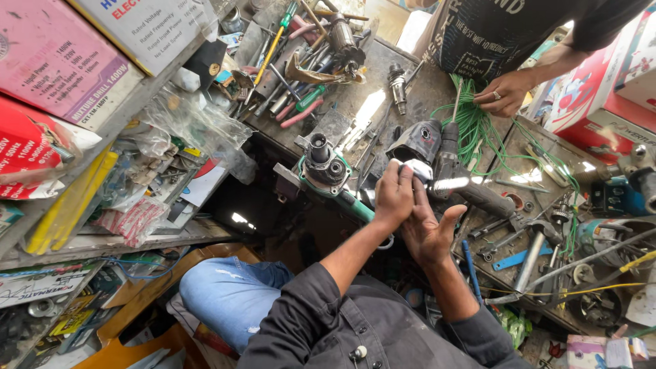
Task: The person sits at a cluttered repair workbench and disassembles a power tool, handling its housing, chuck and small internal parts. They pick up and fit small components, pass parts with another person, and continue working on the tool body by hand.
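Observation:
My left hand (394, 197) rests palm-down on a small white and dark part (418, 169) at the bench edge, fingers closed over it. Beside it my right hand (429, 234) is open, palm up, fingers spread, touching the same part from below. Just beyond lies a grey power tool (447, 167) with a black handle, its head next to my fingers. Left of my hands sits a green-bodied tool gear head (324, 166) with a black spindle.
Another person's hand (504, 93) holds a bundle of green wire (471, 123) at the bench's far side. Screwdrivers, pliers and motor parts (307, 61) litter the bench. Boxes (61, 61) fill shelves on the left. Wrenches and cables (547, 253) lie right.

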`<state>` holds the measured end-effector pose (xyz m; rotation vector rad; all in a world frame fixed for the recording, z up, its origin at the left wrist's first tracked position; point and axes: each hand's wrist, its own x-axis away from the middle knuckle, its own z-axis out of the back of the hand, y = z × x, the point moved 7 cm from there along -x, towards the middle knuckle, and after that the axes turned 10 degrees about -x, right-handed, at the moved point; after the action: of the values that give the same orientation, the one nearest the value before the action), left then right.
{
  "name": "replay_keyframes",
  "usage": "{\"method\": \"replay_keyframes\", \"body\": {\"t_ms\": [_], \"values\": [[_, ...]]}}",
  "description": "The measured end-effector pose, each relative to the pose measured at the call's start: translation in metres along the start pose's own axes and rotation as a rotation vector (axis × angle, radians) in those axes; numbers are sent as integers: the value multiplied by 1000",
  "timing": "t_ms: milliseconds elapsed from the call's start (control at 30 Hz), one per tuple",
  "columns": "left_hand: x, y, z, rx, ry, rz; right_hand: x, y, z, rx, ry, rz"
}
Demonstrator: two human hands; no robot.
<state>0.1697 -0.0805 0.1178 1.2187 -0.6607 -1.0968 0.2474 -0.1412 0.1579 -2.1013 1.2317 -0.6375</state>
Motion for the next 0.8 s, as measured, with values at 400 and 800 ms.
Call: {"method": "replay_keyframes", "body": {"t_ms": [400, 800], "values": [[-25, -71, -19, 510, -202, 400, -2, -2, 36, -144, 5, -138], [40, 48, 7, -18, -285, -100, -47, -34, 89, 90, 153, 510]]}}
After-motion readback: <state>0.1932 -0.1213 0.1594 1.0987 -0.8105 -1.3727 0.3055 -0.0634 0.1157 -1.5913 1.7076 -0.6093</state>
